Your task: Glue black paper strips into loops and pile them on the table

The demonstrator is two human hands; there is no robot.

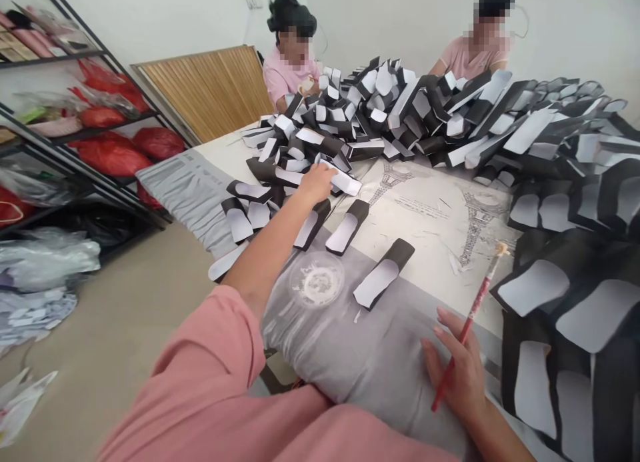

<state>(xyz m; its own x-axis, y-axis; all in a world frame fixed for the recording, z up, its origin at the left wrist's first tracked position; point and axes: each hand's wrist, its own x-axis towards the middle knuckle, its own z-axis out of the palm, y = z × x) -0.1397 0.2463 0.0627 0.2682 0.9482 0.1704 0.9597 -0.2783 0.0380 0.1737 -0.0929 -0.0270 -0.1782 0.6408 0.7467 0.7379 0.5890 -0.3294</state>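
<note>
My left hand (319,184) reaches across to the near edge of a large heap of black pieces with white paper faces (373,105). Its fingers are closed on the end of one black-and-white piece (346,182). Low at the right, my right hand (463,375) holds a paintbrush (470,322) with a red handle, its pale, crusted tip pointing up and away. Between the hands a single black-and-white piece (383,275) lies on the tablecloth, with another such piece (347,229) behind it.
The table has a grey and cream cloth (350,335); a round clear dish with white residue (318,280) lies near its front. Rows of black-and-white pieces (535,285) cover the right side. Two people (291,69) sit behind the heap. Shelves with red bags (113,152) stand left.
</note>
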